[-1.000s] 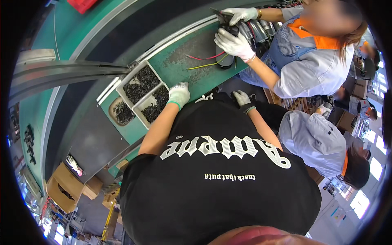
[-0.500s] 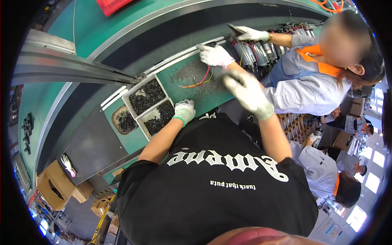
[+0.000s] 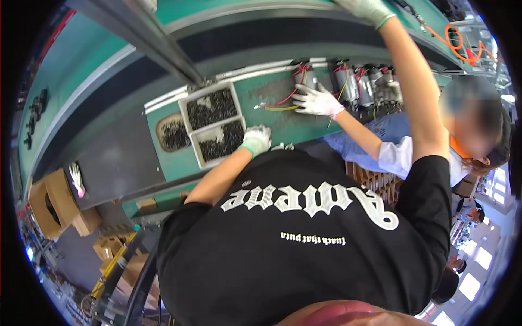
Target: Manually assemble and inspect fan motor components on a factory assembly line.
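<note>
My left hand [image 3: 257, 140], in a white glove with a green cuff, rests on the green work surface beside the nearer pale tray [image 3: 199, 156] of small black parts. Its fingers are curled in; whatever they may hold is hidden. A second tray [image 3: 236, 98] of black parts adjoins the first on its far side. My right hand [image 3: 370, 10], also gloved, reaches far forward over the raised bench edge at the top of the view. Its fingers lie beyond the picture, so their grip cannot be seen.
A co-worker's gloved hand [image 3: 317, 102] lies by a silver motor [image 3: 304, 79] with red and yellow wires. Several more motors [image 3: 348, 87] line the right. Left are a small bowl [image 3: 161, 142] of black parts, a loose glove [image 3: 76, 178] and a cardboard box [image 3: 61, 204]. A metal post [image 3: 163, 51] rises beyond the trays.
My right hand has swung from near my chest up and far forward. The left stays by the trays. The view has shifted, and the co-worker's one visible hand is now spread by the wires.
</note>
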Available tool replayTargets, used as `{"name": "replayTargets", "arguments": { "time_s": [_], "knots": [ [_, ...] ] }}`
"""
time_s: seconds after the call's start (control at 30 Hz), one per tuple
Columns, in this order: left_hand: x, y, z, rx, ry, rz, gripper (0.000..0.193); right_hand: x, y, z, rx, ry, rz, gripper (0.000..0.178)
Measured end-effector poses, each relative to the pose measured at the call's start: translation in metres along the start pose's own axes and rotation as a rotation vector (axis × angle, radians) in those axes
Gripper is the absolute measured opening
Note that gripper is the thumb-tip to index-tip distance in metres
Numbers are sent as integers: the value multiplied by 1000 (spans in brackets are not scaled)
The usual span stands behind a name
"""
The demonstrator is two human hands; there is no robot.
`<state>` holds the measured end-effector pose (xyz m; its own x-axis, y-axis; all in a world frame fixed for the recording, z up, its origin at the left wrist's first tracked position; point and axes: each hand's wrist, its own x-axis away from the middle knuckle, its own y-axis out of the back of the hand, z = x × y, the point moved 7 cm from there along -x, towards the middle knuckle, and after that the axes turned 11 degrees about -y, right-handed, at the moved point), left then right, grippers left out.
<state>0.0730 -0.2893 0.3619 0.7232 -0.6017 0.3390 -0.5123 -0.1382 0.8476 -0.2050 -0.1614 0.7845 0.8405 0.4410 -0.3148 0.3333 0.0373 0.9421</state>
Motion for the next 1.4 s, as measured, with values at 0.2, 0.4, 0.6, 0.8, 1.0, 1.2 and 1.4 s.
{"name": "replayTargets", "arguments": {
  "time_s": [0.2, 0.4, 0.6, 0.8, 1.0, 1.2, 1.4],
  "knots": [
    [-9, 6, 2, 3, 27, 66, 42, 77, 21, -25, -525, -532, -296, 35],
    [-19, 21, 11, 216, 122, 8, 40, 303, -90, 3, -1089, -1007, -95, 26],
    [-123, 111, 36, 600, 181, -379, 58, 438, -137, 38, -893, -1182, 367, 27],
    [-210, 134, 24, 710, 406, -250, 86, 391, -128, 25, -1005, -1112, 332, 34],
    [-221, 131, 9, 806, 616, -546, 88, 412, -133, 8, -1147, -1165, 138, 31],
    [-206, 110, 5, 795, 829, -573, 108, 428, -163, 3, -1148, -1248, 231, 30],
    [-215, 83, 30, 759, 818, -466, 96, 344, -219, -34, -1015, -1010, 282, 42]
  ]
}}
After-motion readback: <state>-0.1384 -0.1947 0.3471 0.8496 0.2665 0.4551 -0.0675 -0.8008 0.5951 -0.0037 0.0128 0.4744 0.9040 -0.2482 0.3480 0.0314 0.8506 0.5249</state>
